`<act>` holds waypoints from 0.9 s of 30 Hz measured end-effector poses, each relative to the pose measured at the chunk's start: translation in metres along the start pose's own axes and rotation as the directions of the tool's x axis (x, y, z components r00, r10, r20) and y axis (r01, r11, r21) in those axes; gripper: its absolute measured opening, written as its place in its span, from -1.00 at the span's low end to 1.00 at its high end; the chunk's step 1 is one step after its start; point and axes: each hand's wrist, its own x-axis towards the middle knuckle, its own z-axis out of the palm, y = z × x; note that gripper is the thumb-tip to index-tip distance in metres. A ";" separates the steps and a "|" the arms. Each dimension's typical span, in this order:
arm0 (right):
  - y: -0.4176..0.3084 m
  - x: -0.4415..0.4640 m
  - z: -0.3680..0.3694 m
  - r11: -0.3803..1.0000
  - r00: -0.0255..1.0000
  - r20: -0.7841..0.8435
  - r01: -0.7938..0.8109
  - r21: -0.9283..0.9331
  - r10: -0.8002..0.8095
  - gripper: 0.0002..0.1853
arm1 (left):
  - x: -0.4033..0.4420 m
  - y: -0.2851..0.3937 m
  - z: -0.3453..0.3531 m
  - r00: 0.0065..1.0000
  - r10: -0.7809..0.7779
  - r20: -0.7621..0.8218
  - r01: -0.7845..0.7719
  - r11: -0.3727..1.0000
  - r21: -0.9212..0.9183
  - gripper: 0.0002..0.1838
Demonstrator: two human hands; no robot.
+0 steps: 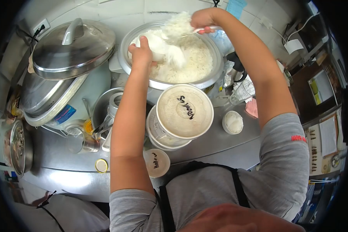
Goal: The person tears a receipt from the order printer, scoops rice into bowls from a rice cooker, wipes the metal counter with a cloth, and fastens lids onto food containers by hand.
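Note:
A large round pot [124,58] full of white rice [199,58] stands at the back of the counter. Over its left side, my left hand [143,54] is closed round a white container [152,41], tilted above the rice. My right hand [203,21] grips the handle of a rice scoop [197,30] at the pot's upper right, with a heap of rice [178,25] on it. In front of the pot, stacked round tubs [185,111] with pale lids carry black handwriting on top. A smaller lidded tub [157,163] sits nearer to me.
A steel-lidded cooker [73,48] stands at the left, beside a metal pot [100,106] with utensils and a clear cup [75,140]. A small white cup [232,122] stands right of the tubs. Another person's clothed body [63,212] is at lower left.

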 end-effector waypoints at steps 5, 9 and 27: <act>-0.067 -0.004 0.043 0.899 0.952 -0.290 -0.040 -0.436 -0.099 -0.77 | 0.012 -0.006 -0.003 0.973 -0.138 0.186 0.160 0.981 -0.107 -0.36; -0.055 0.001 0.057 0.814 0.738 -0.580 -0.071 -0.577 -0.346 -0.72 | 0.009 -0.001 -0.001 0.981 -0.145 0.131 0.167 0.971 -0.170 -0.43; -0.026 -0.020 0.133 0.772 0.924 -0.126 0.221 -0.596 -0.362 -0.68 | 0.005 0.003 -0.007 0.998 0.060 -0.016 -0.061 0.936 -0.345 -0.40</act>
